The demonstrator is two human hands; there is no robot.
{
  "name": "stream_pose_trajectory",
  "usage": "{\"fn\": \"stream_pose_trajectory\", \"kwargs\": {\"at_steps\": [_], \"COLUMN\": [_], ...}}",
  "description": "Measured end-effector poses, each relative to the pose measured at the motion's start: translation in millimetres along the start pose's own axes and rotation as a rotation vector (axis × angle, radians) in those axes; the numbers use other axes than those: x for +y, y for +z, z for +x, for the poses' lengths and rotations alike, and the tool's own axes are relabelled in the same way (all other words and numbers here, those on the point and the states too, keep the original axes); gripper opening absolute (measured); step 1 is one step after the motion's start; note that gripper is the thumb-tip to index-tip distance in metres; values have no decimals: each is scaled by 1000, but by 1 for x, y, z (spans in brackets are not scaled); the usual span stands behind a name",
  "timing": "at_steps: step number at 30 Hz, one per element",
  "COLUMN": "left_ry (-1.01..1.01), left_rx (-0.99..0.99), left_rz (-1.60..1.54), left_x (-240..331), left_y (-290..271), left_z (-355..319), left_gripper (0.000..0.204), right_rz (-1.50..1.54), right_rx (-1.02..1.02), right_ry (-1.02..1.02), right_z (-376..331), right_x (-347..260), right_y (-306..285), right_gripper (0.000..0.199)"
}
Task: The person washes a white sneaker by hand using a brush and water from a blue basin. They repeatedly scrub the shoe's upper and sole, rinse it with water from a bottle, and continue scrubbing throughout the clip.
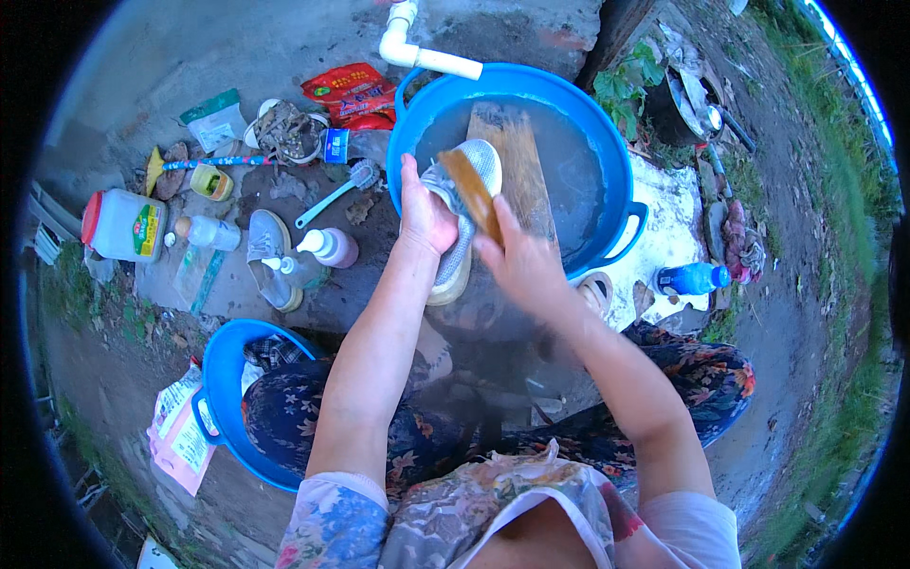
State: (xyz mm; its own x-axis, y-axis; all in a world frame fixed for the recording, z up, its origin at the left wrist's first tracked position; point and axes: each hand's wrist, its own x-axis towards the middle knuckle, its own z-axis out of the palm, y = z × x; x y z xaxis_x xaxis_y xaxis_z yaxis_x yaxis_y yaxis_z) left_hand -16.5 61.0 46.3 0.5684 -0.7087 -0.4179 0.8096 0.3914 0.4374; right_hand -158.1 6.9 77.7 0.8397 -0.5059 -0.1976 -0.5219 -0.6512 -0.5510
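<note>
With my left hand (424, 216) gripping the grey shoe (462, 204) over the blue basin (621, 190), right-hand fingers (493, 248) clamped on the brush (471, 192), I'd scrub firmly.

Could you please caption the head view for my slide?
Left hand holds a shoe, right hand scrubs it with a brush over a blue basin.
</note>
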Motion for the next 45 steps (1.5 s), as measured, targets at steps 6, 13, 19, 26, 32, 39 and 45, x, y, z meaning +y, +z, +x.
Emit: {"fn": "stream_pose_trajectory", "kwargs": {"at_steps": [6, 13, 19, 26, 32, 39, 45], "left_ry": [-60, 10, -37, -38, -138, -148, 198], "left_rx": [-51, 40, 107, 122, 43, -78, -193], "left_rz": [13, -65, 63, 175, 383, 865, 1562], "left_x": [-11, 4, -17, -8, -25, -45, -47], "left_y": [13, -20, -10, -16, 0, 23, -46], "left_z": [6, 10, 16, 9, 12, -9, 8], "left_gripper": [65, 43, 31, 29, 32, 33, 50], "right_rz": [13, 1105, 1307, 1146, 991, 1144, 1113], "right_rx": [179, -19, 191, 36, 74, -7, 20], "right_ry": [102, 541, 537, 547, 490, 615, 594], "right_z": [47, -33, 14, -23, 19, 2, -34], "right_x": [34, -12, -19, -5, 39, 76, 64], "right_y": [-3, -5, 3, 6, -42, -58, -32], "right_gripper": [59, 60, 34, 60, 48, 56, 56]}}
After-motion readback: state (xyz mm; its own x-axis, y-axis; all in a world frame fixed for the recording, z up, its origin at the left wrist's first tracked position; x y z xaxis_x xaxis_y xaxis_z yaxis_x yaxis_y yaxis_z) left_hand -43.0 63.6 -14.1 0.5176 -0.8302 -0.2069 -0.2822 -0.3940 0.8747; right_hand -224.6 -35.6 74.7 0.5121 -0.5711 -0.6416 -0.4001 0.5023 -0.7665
